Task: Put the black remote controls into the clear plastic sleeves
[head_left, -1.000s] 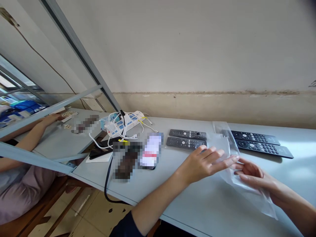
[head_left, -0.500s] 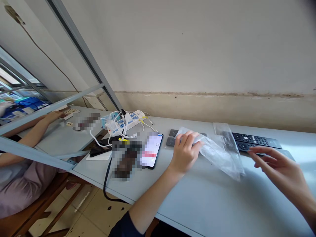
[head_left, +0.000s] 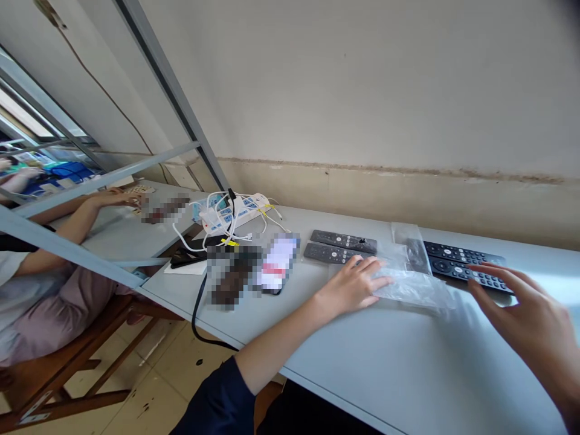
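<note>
My left hand (head_left: pixel 351 287) lies low over the desk with its fingers spread, the tips touching a crumpled clear plastic bag (head_left: pixel 414 291). Just behind it, two dark remote controls (head_left: pixel 344 240) lie side by side, apparently in clear sleeves; my fingers partly cover the nearer one. My right hand (head_left: pixel 525 308) is open, thumb and fingers apart, over the right end of another pair of black remote controls (head_left: pixel 466 273). Whether it touches the nearer remote I cannot tell. A second clear bag (head_left: pixel 410 238) lies between the two pairs.
A phone (head_left: pixel 277 266) with a lit, partly blurred screen lies left of my left hand. Behind it, white cables tangle over a power strip (head_left: pixel 235 212). A black cord (head_left: pixel 196 320) hangs off the desk edge. Beyond a metal frame (head_left: pixel 176 96), another person's arms (head_left: pixel 75 232) rest over the neighbouring desk.
My left hand has lowered and let the plastic bag down flat, its fingers now spread. The left pair of remotes is more uncovered. My right hand remains open beside the right pair.
</note>
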Tool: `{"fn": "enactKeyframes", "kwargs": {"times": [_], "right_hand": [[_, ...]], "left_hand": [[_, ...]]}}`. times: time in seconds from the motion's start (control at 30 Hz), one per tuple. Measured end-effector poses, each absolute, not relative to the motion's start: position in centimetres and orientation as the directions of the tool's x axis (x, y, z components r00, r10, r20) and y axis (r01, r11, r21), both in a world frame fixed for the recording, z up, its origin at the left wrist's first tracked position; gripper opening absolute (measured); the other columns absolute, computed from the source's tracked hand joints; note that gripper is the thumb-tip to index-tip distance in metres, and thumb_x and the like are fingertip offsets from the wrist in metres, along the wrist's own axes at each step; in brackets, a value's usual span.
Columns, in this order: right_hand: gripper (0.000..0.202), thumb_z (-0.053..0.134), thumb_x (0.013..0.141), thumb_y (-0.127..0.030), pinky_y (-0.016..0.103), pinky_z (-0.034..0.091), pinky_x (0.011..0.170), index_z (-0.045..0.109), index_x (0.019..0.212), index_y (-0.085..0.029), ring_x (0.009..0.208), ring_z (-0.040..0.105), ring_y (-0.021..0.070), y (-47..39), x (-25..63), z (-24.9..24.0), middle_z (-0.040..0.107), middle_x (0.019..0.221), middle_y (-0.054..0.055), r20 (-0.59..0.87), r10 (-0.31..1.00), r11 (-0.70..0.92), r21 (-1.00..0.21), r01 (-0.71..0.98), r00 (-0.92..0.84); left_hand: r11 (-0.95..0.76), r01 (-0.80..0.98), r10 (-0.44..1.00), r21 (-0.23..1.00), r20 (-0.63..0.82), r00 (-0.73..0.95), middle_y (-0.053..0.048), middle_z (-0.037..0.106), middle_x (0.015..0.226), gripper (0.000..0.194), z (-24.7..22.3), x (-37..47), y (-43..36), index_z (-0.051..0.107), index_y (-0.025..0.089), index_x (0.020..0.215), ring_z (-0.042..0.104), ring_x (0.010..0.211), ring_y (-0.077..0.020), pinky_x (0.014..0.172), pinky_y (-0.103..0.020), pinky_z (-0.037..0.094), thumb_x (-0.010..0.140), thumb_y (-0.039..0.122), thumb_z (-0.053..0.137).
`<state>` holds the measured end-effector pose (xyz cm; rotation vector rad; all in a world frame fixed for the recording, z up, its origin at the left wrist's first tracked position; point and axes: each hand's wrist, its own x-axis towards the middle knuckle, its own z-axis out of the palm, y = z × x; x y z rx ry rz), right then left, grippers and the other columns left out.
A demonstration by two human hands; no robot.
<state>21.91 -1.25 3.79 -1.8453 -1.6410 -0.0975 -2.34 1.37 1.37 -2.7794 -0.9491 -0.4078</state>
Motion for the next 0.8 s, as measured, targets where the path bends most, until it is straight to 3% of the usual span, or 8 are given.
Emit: {"fn": "enactKeyframes", "kwargs": {"times": [0.1,0.2,0.4,0.53,0.67,0.8], "right_hand": [[0.036,0.045,0.07,-0.05,0.036,0.046,0.059,0.066,0.087,-0.026,0.072,0.06,0.0236,-1.3,21.5,2.9,0.066,0.1,0.009,0.44,0.889,0.09,-0.441,0.893,0.128],[0.032,0.047,0.073,-0.047,0.033,0.045,0.055,0.066,0.088,-0.027,0.074,0.06,0.0231,-1.6,20.5,2.5,0.066,0.101,0.007,0.419,0.904,0.142,-0.489,0.861,0.089],[0.028,0.045,0.076,-0.043,0.033,0.045,0.055,0.065,0.085,-0.025,0.078,0.062,0.0242,-2.1,19.1,3.2,0.067,0.093,0.007,0.429,0.9,0.199,-0.551,0.81,0.071],[0.027,0.046,0.075,-0.043,0.035,0.047,0.058,0.065,0.082,-0.026,0.077,0.062,0.0243,-2.0,19.4,3.3,0.068,0.089,0.006,0.446,0.887,0.183,-0.57,0.801,0.115],[0.025,0.046,0.074,-0.04,0.032,0.045,0.052,0.066,0.079,-0.026,0.073,0.062,0.0229,-1.9,19.5,2.9,0.069,0.083,0.006,0.438,0.89,0.178,-0.589,0.788,0.127],[0.027,0.045,0.074,-0.041,0.03,0.044,0.048,0.067,0.078,-0.026,0.067,0.06,0.021,-1.6,19.8,2.6,0.068,0.08,0.005,0.399,0.913,0.17,-0.569,0.805,0.089]], "left_hand": [[-0.821,0.562,0.504,-0.104,0.333,0.797,-0.005,0.061,0.112,0.016,1.0,-2.3,1.7,0.062,0.02,0.101,0.054,0.109,-0.0165,0.092,-0.03,0.037,0.09,0.02,0.051],[-0.814,0.574,0.507,-0.084,0.378,0.774,-0.005,0.064,0.105,0.017,1.0,-2.4,1.7,0.062,0.019,0.098,0.056,0.103,-0.015,0.089,-0.029,0.037,0.089,0.014,0.049],[-0.796,0.606,0.538,-0.019,0.439,0.72,-0.007,0.062,0.109,0.022,1.9,-2.7,0.8,0.059,0.017,0.092,0.054,0.108,-0.016,0.089,-0.029,0.037,0.08,0.002,0.048],[-0.808,0.588,0.528,-0.033,0.399,0.75,-0.006,0.062,0.112,0.024,1.9,-2.3,0.4,0.058,0.017,0.086,0.055,0.105,-0.0153,0.088,-0.028,0.038,0.077,-0.002,0.047],[-0.806,0.592,0.546,-0.016,0.366,0.753,-0.004,0.063,0.109,0.03,1.6,-2.0,0.4,0.057,0.017,0.087,0.056,0.106,-0.0146,0.086,-0.027,0.039,0.075,-0.007,0.046],[-0.799,0.6,0.575,0.04,0.343,0.743,-0.003,0.065,0.105,0.04,1.4,-2.0,0.7,0.056,0.017,0.103,0.056,0.108,-0.014,0.089,-0.028,0.038,0.075,-0.009,0.044]]}}
